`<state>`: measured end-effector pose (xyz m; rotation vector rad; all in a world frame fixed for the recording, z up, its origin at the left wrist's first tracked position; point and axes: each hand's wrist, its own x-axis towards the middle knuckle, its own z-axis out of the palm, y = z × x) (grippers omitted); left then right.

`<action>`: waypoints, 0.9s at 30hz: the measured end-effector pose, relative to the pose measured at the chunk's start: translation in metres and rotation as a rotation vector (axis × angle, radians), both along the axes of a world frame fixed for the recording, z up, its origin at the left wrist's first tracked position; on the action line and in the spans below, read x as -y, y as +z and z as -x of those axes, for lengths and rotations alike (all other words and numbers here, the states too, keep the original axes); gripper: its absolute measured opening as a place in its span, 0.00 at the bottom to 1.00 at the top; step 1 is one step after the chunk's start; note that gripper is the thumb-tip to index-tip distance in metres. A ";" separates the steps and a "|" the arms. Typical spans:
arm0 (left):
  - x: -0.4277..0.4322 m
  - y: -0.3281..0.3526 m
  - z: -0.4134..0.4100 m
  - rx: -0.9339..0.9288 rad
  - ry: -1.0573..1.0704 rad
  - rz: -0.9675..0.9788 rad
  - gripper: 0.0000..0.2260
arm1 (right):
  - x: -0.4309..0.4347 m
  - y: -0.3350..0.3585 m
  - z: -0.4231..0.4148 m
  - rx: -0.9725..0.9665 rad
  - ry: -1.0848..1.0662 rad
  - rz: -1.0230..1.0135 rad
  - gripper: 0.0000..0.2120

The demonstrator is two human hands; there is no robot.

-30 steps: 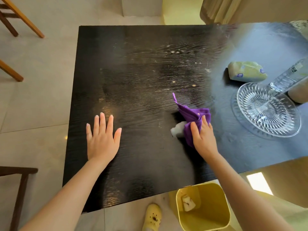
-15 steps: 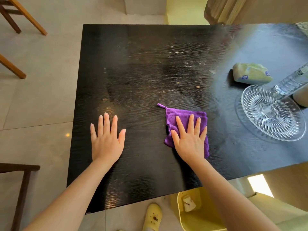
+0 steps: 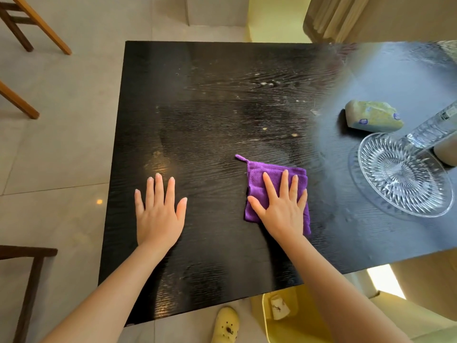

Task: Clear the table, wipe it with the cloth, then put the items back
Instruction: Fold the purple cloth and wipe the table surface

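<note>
- Fingers (image 3: 158, 189) of the left hand (image 3: 159, 214) lie straight and flat on the table (image 3: 210, 107), lower left of centre. This grip holds nothing and has stayed where it was, seemingly as a brace.
- Specks and pale smears show on the dark top above centre, well apart from the cloth (image 3: 272, 168). I judge most of the wiping is not yet done.
- Just right of centre the purple cloth now lies spread flat on the table, its loop pointing to the upper left.
- Palm of the right hand (image 3: 284, 209) presses down on the cloth with fingers straight and splayed. The grip pinches nothing and only pushes, which reads as the wipe step beginning.
- Items remain on the table at the right edge of the frame: a green packet (image 3: 373, 118), a glass dish (image 3: 403, 179) and a bottle (image 3: 435, 127) beside it. Clearing therefore looks only partial, and that side will need them moved.
- Against the frame a second ago, the cloth was bunched up in the right hand's curled fingers and is now unfolded and pinned flat.
- A small pale lump that sat beside the bunched cloth no longer shows, and I cannot tell whether it lies under the cloth.
</note>
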<state>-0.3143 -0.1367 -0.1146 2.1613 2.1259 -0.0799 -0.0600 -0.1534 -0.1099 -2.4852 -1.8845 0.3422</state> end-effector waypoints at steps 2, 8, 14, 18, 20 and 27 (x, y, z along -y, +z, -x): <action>0.000 -0.001 0.000 -0.006 -0.004 -0.004 0.30 | -0.012 0.000 -0.003 -0.006 -0.003 -0.001 0.35; -0.001 0.001 0.003 0.017 -0.001 0.030 0.30 | -0.067 -0.003 -0.013 -0.017 0.001 -0.079 0.26; 0.041 0.003 0.017 0.027 0.022 0.030 0.29 | -0.094 -0.004 0.002 -0.060 -0.041 -0.086 0.24; 0.088 0.003 0.028 0.020 0.017 0.045 0.31 | -0.103 -0.002 0.052 -0.059 0.081 -0.129 0.22; 0.102 0.002 0.028 0.002 0.016 0.063 0.32 | -0.105 0.001 0.086 -0.074 0.156 -0.135 0.22; 0.108 0.001 0.023 -0.024 0.025 0.034 0.31 | -0.085 0.001 0.197 -0.124 0.534 -0.052 0.23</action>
